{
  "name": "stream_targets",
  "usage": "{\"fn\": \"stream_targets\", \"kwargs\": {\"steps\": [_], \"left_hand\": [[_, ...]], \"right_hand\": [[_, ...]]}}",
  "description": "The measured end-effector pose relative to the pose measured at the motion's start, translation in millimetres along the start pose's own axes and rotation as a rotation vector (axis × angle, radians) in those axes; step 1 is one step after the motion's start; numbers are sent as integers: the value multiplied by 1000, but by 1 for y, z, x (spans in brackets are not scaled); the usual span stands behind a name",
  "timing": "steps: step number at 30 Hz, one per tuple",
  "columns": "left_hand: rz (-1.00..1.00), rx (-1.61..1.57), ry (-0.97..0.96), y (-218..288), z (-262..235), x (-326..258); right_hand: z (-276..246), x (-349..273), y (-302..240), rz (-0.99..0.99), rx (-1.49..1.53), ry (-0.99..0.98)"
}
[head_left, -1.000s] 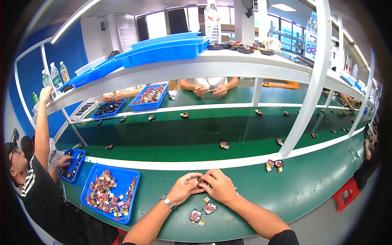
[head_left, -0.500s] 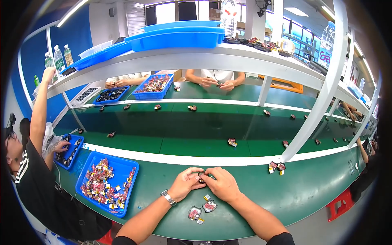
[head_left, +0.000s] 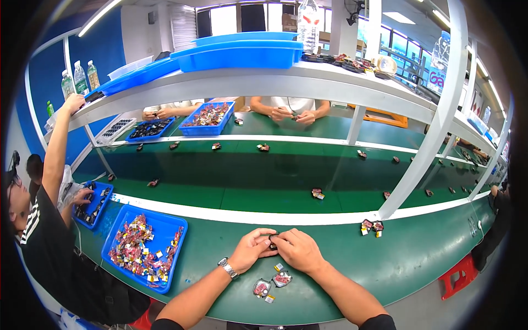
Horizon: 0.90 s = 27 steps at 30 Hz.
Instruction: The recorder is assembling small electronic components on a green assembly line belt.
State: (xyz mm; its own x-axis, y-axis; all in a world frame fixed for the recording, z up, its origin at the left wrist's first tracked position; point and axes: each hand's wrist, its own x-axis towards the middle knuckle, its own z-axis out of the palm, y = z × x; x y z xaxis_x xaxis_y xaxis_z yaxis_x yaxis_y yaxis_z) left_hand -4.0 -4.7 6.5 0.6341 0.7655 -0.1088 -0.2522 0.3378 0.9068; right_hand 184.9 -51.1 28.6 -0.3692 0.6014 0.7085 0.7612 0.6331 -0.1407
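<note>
Both my hands meet over the green workbench. My left hand, with a metal wristwatch, and my right hand pinch one small dark part between their fingertips. Just below them lie two small red and dark parts and two tiny yellow and white bits on the bench. A blue tray full of small pink, red and white parts sits to my left.
A person in a striped shirt at my left reaches one arm up to the white shelf. A green conveyor belt carries scattered small parts. Other people's hands work across it. Blue bins stand on the shelf; a red stool stands at right.
My view has shifted slightly. My hands stay together on the small part. The person at left keeps an arm raised to the shelf.
</note>
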Motion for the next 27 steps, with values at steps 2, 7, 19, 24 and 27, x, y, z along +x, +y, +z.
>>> {"fn": "stream_targets", "kwargs": {"steps": [2,7,19,24,27], "left_hand": [[12,0,-23,2,2,3],[-7,11,-8,1,0,2],[-20,70,-19,7,6,-1],[-16,108,-38,6,5,0],[-27,122,-37,5,7,1]], "right_hand": [[-2,-1,4,16,37,-5],[-5,3,0,41,57,-47],[-10,7,3,90,180,-118],[-15,6,7,125,215,-196],[-16,4,11,128,249,-210]]}}
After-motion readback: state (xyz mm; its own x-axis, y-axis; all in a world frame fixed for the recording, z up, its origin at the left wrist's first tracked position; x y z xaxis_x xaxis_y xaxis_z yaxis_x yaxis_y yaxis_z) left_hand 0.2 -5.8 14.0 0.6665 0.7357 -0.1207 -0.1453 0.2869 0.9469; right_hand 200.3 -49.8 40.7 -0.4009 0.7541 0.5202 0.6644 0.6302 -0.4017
